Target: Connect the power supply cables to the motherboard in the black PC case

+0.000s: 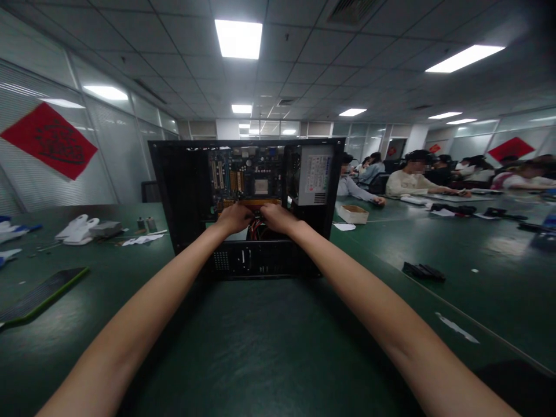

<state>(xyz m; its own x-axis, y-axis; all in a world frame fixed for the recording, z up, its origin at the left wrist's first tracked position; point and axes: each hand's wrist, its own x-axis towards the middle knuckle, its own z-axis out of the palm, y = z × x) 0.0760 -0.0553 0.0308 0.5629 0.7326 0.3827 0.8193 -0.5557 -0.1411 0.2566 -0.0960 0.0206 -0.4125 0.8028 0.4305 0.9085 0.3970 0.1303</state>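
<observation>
A black computer case (278, 260) stands upright on the table in front of me, its near side uncovered. Inside it a motherboard (252, 165) faces me, and a silver power supply (313, 176) sits at the upper right. Both my hands reach into the case at the motherboard's lower edge, by the orange slots (230, 202). My left hand (236, 218) has its fingers curled together. Close beside it, my right hand (277, 218) is likewise closed. Whatever their fingertips grip is hidden. Red and black wires (259, 230) hang between and below the hands.
The green table (260, 336) spreads all round the case. On the left lie a green-edged black panel (47, 292), white plastic bags (78, 229) and a grey box (106, 230). To the right are a small carton (353, 214) and a black item (423, 271). Other people sit farther back.
</observation>
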